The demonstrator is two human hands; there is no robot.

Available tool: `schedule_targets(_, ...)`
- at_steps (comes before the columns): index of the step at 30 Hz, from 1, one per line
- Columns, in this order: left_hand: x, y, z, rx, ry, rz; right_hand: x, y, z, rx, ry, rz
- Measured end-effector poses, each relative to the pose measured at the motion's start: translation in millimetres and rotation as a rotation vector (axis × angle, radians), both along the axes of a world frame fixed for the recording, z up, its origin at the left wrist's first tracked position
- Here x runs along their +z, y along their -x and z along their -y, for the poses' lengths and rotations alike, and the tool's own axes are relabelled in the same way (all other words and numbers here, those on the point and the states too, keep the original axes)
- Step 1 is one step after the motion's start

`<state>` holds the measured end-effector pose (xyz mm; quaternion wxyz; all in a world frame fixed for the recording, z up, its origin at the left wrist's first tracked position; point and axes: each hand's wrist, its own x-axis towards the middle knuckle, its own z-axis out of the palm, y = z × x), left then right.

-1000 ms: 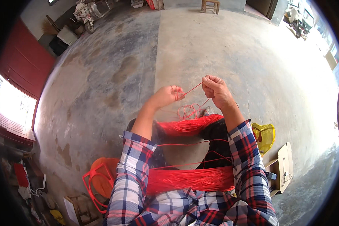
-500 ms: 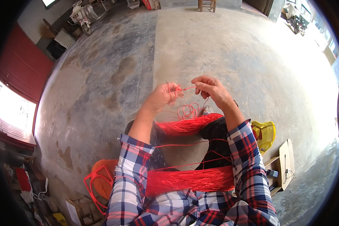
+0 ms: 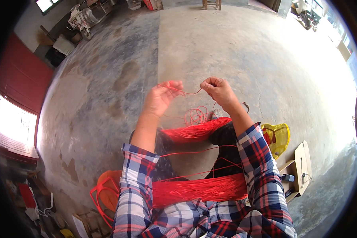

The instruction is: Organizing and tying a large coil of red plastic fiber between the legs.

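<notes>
A thin red cord (image 3: pixel 192 93) runs in a slack curve between my two hands, held out above my knees. Its end part is wrapped over the fingers of my left hand (image 3: pixel 161 97), which are half bent and a little blurred. My right hand (image 3: pixel 219 92) pinches the cord between thumb and fingertips. Below them, loose red cord loops (image 3: pixel 196 116) hang in front of a bundle of red strands (image 3: pixel 194 133) lying across my knees. Nearer, a thicker bundle of red strands (image 3: pixel 198 189) rests across my lap. Single cords cross the gap between the bundles.
At my left stands an orange plastic basket (image 3: pixel 109 190). On the right are a yellow plastic basket (image 3: pixel 279 139) and an open cardboard box (image 3: pixel 295 174) with a dark device. A wooden stool (image 3: pixel 211 4) and a scooter (image 3: pixel 81 22) stand far off on the concrete floor (image 3: pixel 194 51).
My hands have drawn apart, the left moving leftward with its fingers loosening. The tangle of cord at its fingertips has opened into a slack curve. The whole view has shifted slightly.
</notes>
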<state>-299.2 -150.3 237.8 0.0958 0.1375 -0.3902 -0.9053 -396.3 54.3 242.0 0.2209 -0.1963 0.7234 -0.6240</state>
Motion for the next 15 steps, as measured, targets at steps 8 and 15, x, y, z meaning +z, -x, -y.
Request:
schedule_targets(8,-7,-9,20,-0.189,0.818,0.405,4,0,-6,-0.058,0.324,0.359)
schedule_targets(15,13,-5,-34,0.073,1.296,-0.104,-1,-8,4,-0.022,0.382,0.492)
